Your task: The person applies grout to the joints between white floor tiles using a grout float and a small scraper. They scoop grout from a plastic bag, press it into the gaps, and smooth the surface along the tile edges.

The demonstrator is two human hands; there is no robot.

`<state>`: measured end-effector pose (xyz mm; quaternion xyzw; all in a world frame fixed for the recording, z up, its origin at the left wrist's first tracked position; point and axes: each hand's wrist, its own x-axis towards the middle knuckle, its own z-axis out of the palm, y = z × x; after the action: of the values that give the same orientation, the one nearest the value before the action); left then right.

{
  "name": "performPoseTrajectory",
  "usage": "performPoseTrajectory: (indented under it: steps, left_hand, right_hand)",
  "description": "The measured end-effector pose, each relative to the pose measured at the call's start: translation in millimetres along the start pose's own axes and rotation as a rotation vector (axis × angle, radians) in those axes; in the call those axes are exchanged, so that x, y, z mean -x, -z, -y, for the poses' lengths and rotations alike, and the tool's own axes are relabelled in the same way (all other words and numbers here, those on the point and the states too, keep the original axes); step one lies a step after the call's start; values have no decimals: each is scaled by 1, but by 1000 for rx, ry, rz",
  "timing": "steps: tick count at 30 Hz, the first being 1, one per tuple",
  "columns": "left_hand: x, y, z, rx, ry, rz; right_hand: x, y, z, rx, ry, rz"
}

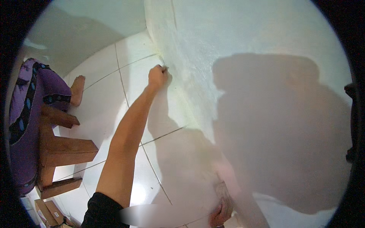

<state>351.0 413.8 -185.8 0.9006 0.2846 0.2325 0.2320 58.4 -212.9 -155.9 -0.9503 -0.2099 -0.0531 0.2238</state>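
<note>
My left arm, in a black sleeve, stretches forward over the white tiled floor (102, 110). At its end, my left hand (156, 76) is closed close to the foot of the pale wall (194, 34). A small dark bit shows at its fingertips, too small to name. Low in the picture, beside the wall's base, what looks like my right hand (221, 213) lies in shadow, partly cut off by the lower edge. How its fingers stand is unclear.
At the left, another person in patterned purple clothing (23, 110) sits on a wooden stool (68, 150), a bare foot (77, 91) on the tiles. A brown cardboard box (51, 212) stands at the lower left. Large shadows fall over the right wall.
</note>
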Motion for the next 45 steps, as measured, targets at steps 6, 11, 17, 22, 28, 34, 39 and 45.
performPoseTrajectory:
  steps: [6, 11, 17, 22, 28, 34, 39, 45]
  left_hand:
    - [50, -5, -21, 14, -5, 27]
    - [77, -7, -38, 18, 50, 95]
    - [114, -2, -52, -17, -97, 120]
    - [143, 4, -68, -3, -114, 112]
    - [182, 6, -89, 26, -192, 148]
    - [212, 9, -104, 63, -178, 187]
    - [236, 15, -117, 105, -250, 206]
    - [281, 21, -145, 201, -236, 253]
  right_hand:
    - [16, -10, -6, 7, -38, -5]
    - [15, -12, -9, -4, 27, -98]
    - [15, -12, -6, -36, 24, -101]
    - [18, -16, -5, -33, -41, -49]
    - [20, -15, -12, -30, -44, -44]
    - [20, -13, -10, -18, -30, -66]
    - [19, -11, -6, 14, -21, -75]
    - [19, -9, -6, 70, 15, -105]
